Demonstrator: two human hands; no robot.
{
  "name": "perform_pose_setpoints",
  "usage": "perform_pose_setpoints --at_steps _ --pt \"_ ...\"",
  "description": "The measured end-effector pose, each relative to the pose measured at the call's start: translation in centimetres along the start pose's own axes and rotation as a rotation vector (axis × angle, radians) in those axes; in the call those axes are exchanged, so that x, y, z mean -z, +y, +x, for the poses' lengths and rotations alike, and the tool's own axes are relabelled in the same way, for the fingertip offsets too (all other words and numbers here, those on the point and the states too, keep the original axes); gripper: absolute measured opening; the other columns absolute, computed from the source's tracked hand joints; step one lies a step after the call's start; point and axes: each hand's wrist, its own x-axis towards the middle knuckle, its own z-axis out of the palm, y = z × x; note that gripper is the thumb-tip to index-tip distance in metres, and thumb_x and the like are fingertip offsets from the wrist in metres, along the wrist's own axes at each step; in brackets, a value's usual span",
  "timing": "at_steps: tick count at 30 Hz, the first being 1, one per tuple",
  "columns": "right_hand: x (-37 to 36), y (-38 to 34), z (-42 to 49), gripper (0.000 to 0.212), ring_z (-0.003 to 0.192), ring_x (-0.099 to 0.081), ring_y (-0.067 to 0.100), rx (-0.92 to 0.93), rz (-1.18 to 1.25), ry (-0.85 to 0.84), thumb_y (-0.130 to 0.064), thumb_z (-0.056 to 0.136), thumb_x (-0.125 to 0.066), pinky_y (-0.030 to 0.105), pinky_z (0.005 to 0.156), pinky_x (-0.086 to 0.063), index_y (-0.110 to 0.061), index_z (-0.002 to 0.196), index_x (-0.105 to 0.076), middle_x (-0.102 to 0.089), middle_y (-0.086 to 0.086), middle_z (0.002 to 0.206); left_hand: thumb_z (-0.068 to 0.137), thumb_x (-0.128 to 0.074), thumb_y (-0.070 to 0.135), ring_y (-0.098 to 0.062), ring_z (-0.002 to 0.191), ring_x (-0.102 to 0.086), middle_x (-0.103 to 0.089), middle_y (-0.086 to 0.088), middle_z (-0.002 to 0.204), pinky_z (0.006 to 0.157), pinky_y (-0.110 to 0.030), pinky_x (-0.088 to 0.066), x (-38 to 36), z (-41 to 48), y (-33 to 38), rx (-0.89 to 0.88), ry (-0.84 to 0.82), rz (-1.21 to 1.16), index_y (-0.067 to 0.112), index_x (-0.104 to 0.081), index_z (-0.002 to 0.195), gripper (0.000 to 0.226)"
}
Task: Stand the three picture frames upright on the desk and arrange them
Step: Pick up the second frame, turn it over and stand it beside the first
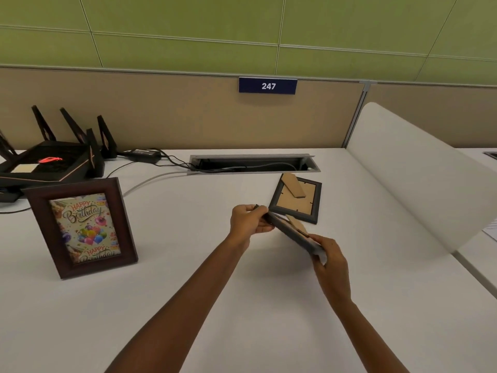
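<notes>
Dark moulding, thin and smooth, tells me the grey frame point(291, 235) should weigh very little, and it looks stiff along its rails. I hold it edge-on and tilted, just above the counter point(188, 278), between both hands. My left hand point(250, 220) pinches the far upper end with fingers and thumb curled over the edge. My right hand point(329, 255) wraps the near lower corner.

I judge the weak parts to be the glazing on the front, which I cannot see from here, and the cardboard easel leg point(298, 225) on the back, which would crease if bent too hard. The rails at the rim are the safe place to grip. I would move the leg only by its free tip, and gently. The finish may be a little slippery, and the leg's foot may slide on so smooth a counter.

Just beyond my hands the second grey frame point(297, 203) lies face down, its brown backboard up and its own leg lifted a little. Well apart to the left, the brown wooden frame point(80, 227) already stands upright with a birthday card in it, near the black router point(48, 160).
</notes>
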Motion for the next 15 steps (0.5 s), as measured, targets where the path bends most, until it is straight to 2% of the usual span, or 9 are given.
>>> perform_pose_setpoints --at_steps 3,6,8,12,13,15 --pt "-0.1 -1.2 1.1 0.022 0.082 -0.06 0.024 -0.031 0.139 0.074 0.001 0.079 -0.063 0.023 0.073 -0.046 0.003 0.101 -0.059 -0.067 0.014 0.094 0.089 -0.055 0.015 -0.006 0.036 -0.061 -0.063 -0.009 0.065 0.044 -0.014 -0.054 0.3 -0.2 1.8 -0.083 0.016 -0.05 0.002 -0.058 0.089 0.012" --pt "-0.8 -2.4 1.7 0.028 0.089 -0.057 0.017 -0.107 0.285 0.069 -0.002 0.083 -0.059 0.016 0.067 -0.047 0.0 0.11 -0.056 -0.06 0.003 0.101 0.094 -0.047 0.02 -0.005 0.037 -0.059 -0.061 -0.005 0.061 0.044 -0.015 -0.052 1.3 -0.1 3.4 -0.247 0.064 0.114 0.005 -0.055 0.09 0.018" --pt "-1.5 -3.0 1.9 0.028 0.091 -0.057 0.018 -0.136 0.356 0.058 -0.001 0.083 -0.058 0.01 0.064 -0.045 0.0 0.112 -0.054 -0.059 0.002 0.102 0.094 -0.045 0.028 -0.011 0.048 -0.061 -0.062 -0.006 0.067 0.048 -0.019 -0.052 2.3 -0.1 3.8 -0.342 0.091 0.256 0.004 -0.056 0.094 0.026" --pt "-2.6 -4.5 2.8 0.026 0.089 -0.058 0.022 -0.202 0.55 0.015 -0.001 0.084 -0.058 0.009 0.059 -0.051 0.0 0.11 -0.054 -0.06 0.006 0.103 0.092 -0.047 0.034 -0.024 0.094 -0.06 -0.06 -0.012 0.106 0.071 -0.027 -0.049 4.4 0.1 2.7 -0.402 0.137 0.508 0.008 -0.058 0.11 0.034" --pt "-2.8 -4.9 3.2 0.026 0.09 -0.059 0.022 -0.218 0.612 -0.005 -0.002 0.084 -0.058 0.012 0.061 -0.053 -0.002 0.11 -0.053 -0.06 0.006 0.103 0.092 -0.047 0.034 -0.024 0.101 -0.057 -0.057 -0.014 0.115 0.077 -0.026 -0.046 4.9 0.1 2.2 -0.394 0.147 0.546 0.009 -0.058 0.112 0.033" --pt "-2.9 -5.6 3.8 0.025 0.09 -0.061 0.022 -0.259 0.732 -0.066 -0.004 0.084 -0.058 0.025 0.069 -0.054 -0.009 0.108 -0.053 -0.061 0.005 0.104 0.092 -0.047 0.032 -0.026 0.11 -0.055 -0.053 -0.016 0.125 0.083 -0.025 -0.041 6.0 0.1 1.4 -0.363 0.145 0.566 0.01 -0.056 0.116 0.034"
